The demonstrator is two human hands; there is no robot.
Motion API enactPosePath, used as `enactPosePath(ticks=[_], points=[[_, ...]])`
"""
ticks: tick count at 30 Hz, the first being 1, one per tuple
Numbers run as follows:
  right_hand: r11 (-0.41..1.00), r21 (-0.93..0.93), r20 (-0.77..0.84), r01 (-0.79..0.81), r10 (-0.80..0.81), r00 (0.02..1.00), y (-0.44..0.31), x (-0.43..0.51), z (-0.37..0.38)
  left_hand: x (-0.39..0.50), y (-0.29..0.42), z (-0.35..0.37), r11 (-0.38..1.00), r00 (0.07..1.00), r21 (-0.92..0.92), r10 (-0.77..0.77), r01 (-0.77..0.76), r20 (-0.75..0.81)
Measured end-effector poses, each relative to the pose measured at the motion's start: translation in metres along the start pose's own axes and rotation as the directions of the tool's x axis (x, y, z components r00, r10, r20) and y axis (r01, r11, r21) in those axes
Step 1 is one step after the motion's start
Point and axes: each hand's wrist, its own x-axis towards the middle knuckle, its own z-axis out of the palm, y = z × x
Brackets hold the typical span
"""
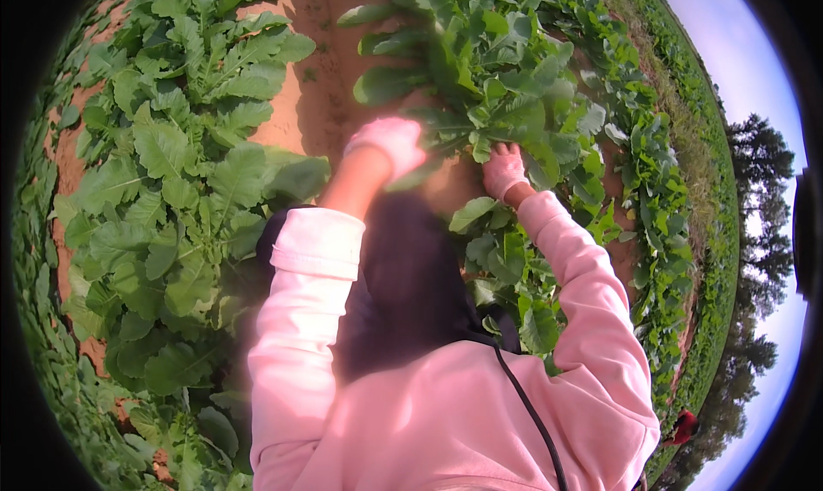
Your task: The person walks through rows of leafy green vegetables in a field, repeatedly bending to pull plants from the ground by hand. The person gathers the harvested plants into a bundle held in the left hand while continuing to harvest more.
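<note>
My left hand (389, 145), in a light thin glove, is closed at the left edge of a row of leafy green plants (514, 105); leaf stalks run from it, though glare and blur hide how it holds them. Against the same row, lower leaves touch my right hand (504, 169), gloved too, with its fingers partly hidden among the foliage. Whether those fingers grip a stalk cannot be seen. Bare reddish soil (450, 182) shows between both hands.
To the left stands another row of broad-leaved plants (186, 202), with a sandy furrow (321, 73) between the rows. Further rows and a grassy strip (688, 137) lie right. Trees (762, 214) rise beyond, and a person in red (683, 427) is at the lower right.
</note>
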Motion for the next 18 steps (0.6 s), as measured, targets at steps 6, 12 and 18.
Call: enactPosePath(ticks=[6, 12, 18], points=[[0.978, 0.204, -0.178, -0.039, 0.076, 0.981, -0.003, -0.008, -0.015, 0.000, 0.002, -0.002, 1.000, 1.000, 0.019, 0.016, -0.016, 0.001], [0.875, 0.482, -0.292, 0.045, 0.112, 0.950, -0.004, -0.019, -0.073, 0.003, 0.007, 0.000, 0.995, 0.969, -0.036, 0.086, -0.097, -0.230], [0.484, 0.712, -0.657, 0.509, 0.203, 0.726, -0.083, 0.016, -0.140, 0.008, 0.011, -0.002, 0.917, 0.533, -0.204, 0.011, -0.342, -0.846]])
